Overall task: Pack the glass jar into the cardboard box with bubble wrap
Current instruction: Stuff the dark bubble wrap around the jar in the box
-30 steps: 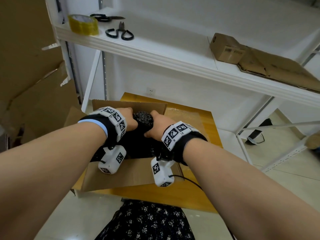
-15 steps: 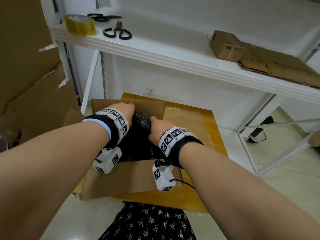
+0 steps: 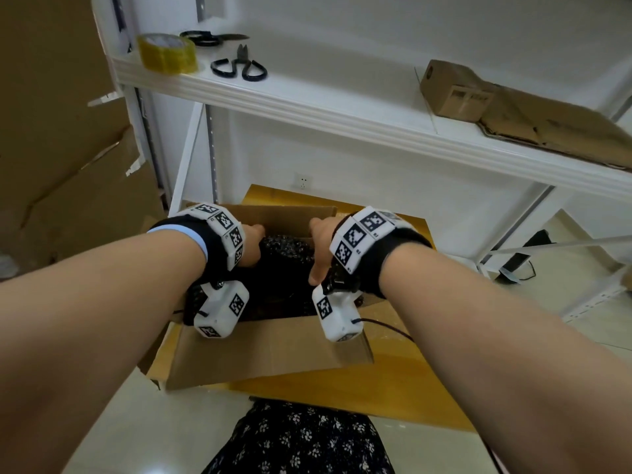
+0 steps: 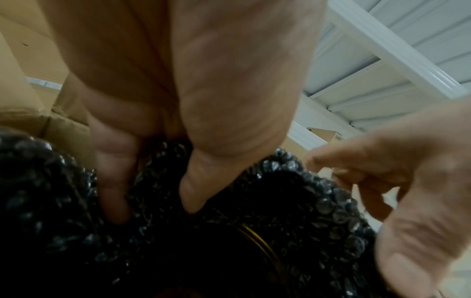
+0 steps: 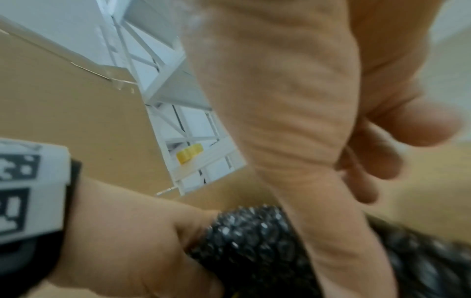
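Observation:
The jar is wrapped in black bubble wrap [image 3: 287, 248] and sits inside the open cardboard box [image 3: 273, 350] on a yellow wooden table [image 3: 393, 388]. Only a gold rim of the jar [image 4: 257, 240] shows through the wrap. My left hand [image 3: 253, 241] is on the bundle's left side, and its thumb and fingers [image 4: 193, 193] dig into the wrap. My right hand [image 3: 321, 234] is at the bundle's right side. Its thumb [image 5: 339, 231] lies against the wrap and its fingers [image 5: 377, 161] hang loosely curled with nothing in them.
A white shelf [image 3: 342, 114] juts out above the box. On it are a yellow tape roll [image 3: 167, 53], two pairs of scissors [image 3: 239, 65], a small cardboard box [image 3: 451, 94] and flattened cardboard [image 3: 554, 121]. Large cardboard sheets [image 3: 68, 165] lean at the left.
My hands have moved apart on the bundle. The right hand, which gripped the wrap before, has loosened and its fingers have come off. The left hand still holds the wrap.

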A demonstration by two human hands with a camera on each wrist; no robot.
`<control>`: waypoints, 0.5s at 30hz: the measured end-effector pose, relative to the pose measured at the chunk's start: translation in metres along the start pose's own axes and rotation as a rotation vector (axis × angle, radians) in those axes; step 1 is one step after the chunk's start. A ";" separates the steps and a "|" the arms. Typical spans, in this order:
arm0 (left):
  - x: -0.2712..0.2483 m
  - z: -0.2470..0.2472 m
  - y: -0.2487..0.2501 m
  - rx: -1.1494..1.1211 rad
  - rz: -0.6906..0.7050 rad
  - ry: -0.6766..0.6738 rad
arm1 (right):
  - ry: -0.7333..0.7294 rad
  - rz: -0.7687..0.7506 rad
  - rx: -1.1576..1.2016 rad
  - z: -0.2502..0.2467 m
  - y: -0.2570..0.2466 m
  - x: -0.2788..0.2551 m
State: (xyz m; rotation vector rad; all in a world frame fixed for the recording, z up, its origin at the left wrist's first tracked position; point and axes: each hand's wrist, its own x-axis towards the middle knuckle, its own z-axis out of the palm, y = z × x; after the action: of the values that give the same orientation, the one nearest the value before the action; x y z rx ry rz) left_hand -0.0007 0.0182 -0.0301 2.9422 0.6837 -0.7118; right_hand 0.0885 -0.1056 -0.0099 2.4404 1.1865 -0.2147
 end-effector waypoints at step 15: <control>-0.010 -0.005 0.013 -0.162 0.171 -0.035 | -0.198 0.042 0.113 0.018 -0.013 -0.013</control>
State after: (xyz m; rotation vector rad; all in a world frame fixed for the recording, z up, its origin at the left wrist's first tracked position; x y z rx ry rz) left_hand -0.0010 0.0031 -0.0225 2.7910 0.4564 -0.6576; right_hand 0.0715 -0.1157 -0.0260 2.4690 1.0622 -0.5112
